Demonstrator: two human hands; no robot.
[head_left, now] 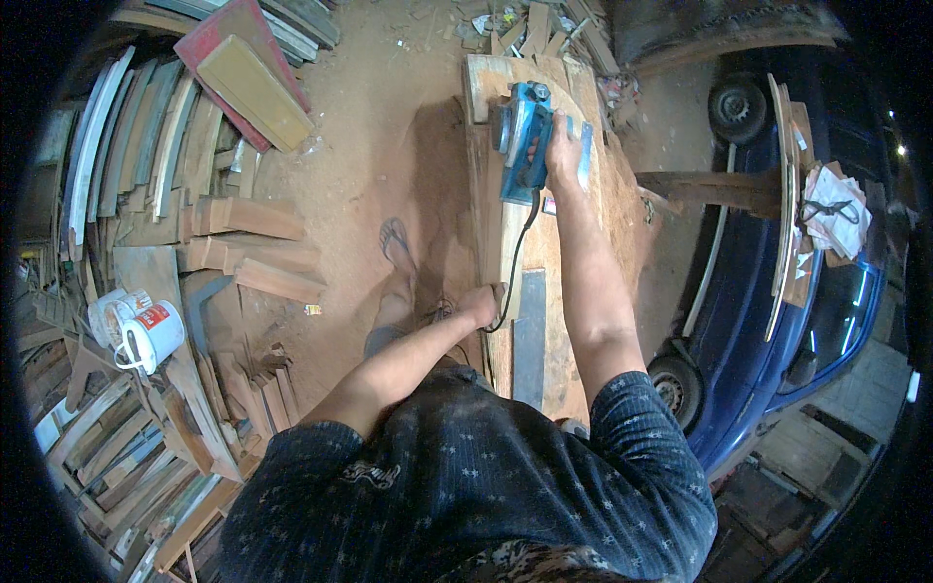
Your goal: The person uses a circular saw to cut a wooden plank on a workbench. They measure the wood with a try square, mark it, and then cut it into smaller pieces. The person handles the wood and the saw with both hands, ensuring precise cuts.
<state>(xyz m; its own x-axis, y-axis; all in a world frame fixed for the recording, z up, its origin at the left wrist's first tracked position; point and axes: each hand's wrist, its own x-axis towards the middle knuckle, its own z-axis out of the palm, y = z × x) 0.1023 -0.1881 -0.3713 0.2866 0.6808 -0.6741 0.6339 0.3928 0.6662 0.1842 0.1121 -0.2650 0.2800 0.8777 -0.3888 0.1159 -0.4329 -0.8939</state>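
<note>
My right hand (562, 155) is closed around the handle of a blue electric planer (526, 146). The planer rests at the far end of a pale wooden plank (511, 238) on the workbench (556, 291). From the tool's rear a black power cord (518, 243) curves back toward me. My left hand (483, 306) is closed at the bench's left edge, beside the plank and the cord; what its fingers grip is hidden. A flat dark grey strip (529, 335) lies on the bench to the right of that hand.
Stacked timber (146, 126) and a white bucket (154, 335) stand at the left. A blue car (724, 321) is on the right, with a raised board (780, 214) beside it holding papers and black scissors (829, 208). Wood offcuts (530, 34) lie beyond the bench on the dirt floor.
</note>
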